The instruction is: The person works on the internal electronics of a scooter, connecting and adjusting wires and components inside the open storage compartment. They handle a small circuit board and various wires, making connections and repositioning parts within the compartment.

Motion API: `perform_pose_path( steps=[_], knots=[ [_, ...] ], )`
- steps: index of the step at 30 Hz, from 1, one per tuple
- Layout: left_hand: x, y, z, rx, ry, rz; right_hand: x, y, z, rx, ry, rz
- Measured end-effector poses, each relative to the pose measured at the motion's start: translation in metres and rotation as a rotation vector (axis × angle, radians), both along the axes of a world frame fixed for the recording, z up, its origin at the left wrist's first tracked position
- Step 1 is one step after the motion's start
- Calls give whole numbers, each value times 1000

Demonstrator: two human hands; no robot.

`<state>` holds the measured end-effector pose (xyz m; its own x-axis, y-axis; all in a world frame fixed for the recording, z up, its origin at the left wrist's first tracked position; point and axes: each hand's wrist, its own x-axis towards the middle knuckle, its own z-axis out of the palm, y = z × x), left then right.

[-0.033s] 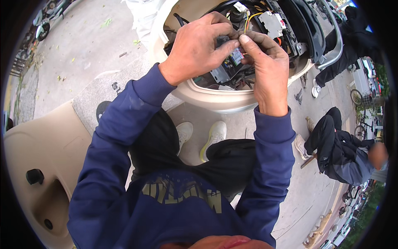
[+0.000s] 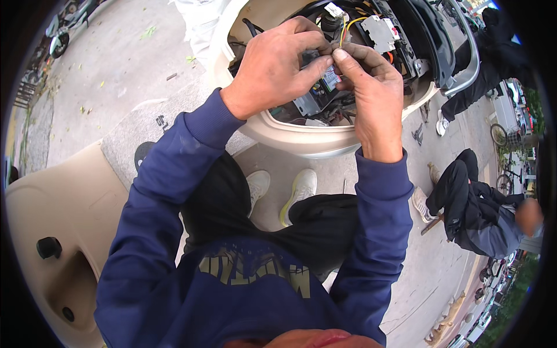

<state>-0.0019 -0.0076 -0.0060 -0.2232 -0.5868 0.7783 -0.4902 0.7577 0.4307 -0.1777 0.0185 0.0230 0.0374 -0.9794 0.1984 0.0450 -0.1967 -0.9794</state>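
My left hand (image 2: 277, 68) and my right hand (image 2: 376, 87) meet above the open body of a cream-coloured scooter (image 2: 316, 138). Between thumb and fingertips, each hand pinches the ends of thin yellow and dark wires (image 2: 342, 36). Their exact joint is covered by my fingers. A white plug connector (image 2: 335, 10) sits just beyond the fingertips. To the right of the wires is a white circuit breaker (image 2: 380, 33). Below my hands, a silver box with a label (image 2: 309, 104) lies inside the body, among dark cables.
A cream panel (image 2: 64, 185) with a recess lies at lower left. Beside the scooter's right is a dark part with a silver rail (image 2: 469, 72). Pliers-like dark tools (image 2: 418, 134) lie on the ground. One person sits at right (image 2: 476, 203); another, in black, stands farther off (image 2: 490, 69).
Both hands stay pinched together, shifting only very slightly to the left. The yellow wires bend a little differently above the fingertips.
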Motion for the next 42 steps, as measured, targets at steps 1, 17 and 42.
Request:
perform_pose_path(
  steps=[1,17,42],
  knots=[
    [1,2,-1,9,-16,6,0,1,2,41,7,18],
    [1,10,6,63,-105,42,6,0,-2,-66,180,-48],
    [-8,13,-3,-47,-91,195,15,-5,-2,54,43,-150]
  ],
)
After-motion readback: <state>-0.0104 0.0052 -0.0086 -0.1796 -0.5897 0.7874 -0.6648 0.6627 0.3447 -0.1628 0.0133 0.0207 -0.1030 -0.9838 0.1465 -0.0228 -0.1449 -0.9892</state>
